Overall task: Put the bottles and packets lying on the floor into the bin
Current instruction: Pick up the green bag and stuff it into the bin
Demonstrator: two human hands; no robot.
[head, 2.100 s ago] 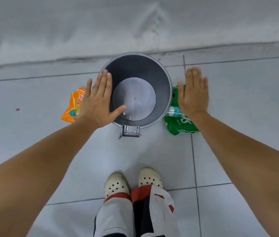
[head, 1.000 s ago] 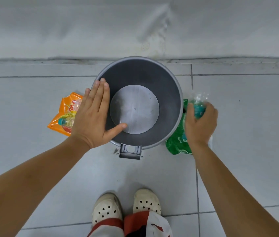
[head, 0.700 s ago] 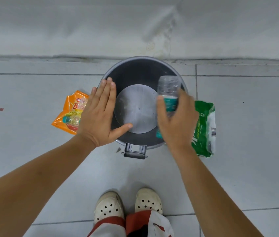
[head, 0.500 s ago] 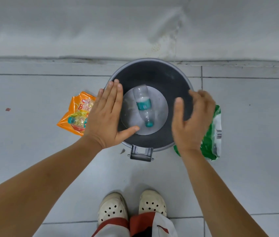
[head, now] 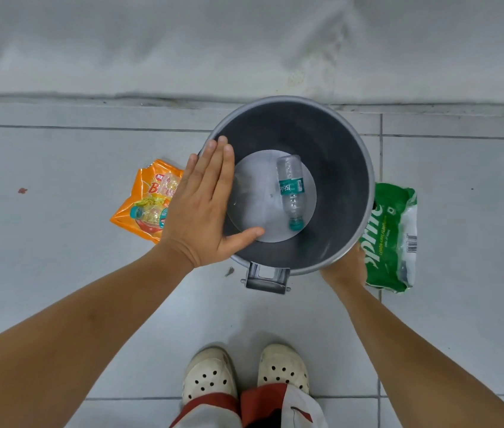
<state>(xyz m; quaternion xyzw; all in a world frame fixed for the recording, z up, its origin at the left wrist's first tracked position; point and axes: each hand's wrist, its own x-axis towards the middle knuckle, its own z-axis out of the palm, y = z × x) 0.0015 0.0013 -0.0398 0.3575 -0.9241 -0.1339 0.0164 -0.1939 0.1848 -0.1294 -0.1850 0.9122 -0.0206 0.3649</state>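
Observation:
A round grey metal bin (head: 331, 149) stands open on the floor tiles. Inside it lies a clear water bottle (head: 290, 189) with a teal label and cap. My left hand (head: 204, 208) hovers flat over the bin's left rim, fingers together, holding nothing. Left of the bin lies an orange packet (head: 139, 211) with a second small clear bottle (head: 151, 211) on top of it. A green packet (head: 392, 236) lies right of the bin. My right hand (head: 344, 270) is low beside that packet; the bin hides its fingers.
A grey wall (head: 244, 41) runs close behind the bin. My two feet in white clogs (head: 244, 372) stand just in front of it. The bin's metal handle bracket (head: 266, 278) faces me.
My right hand carried the water bottle over the bin and let it go inside. It then dropped down to the green packet on the right. The left hand stayed over the rim.

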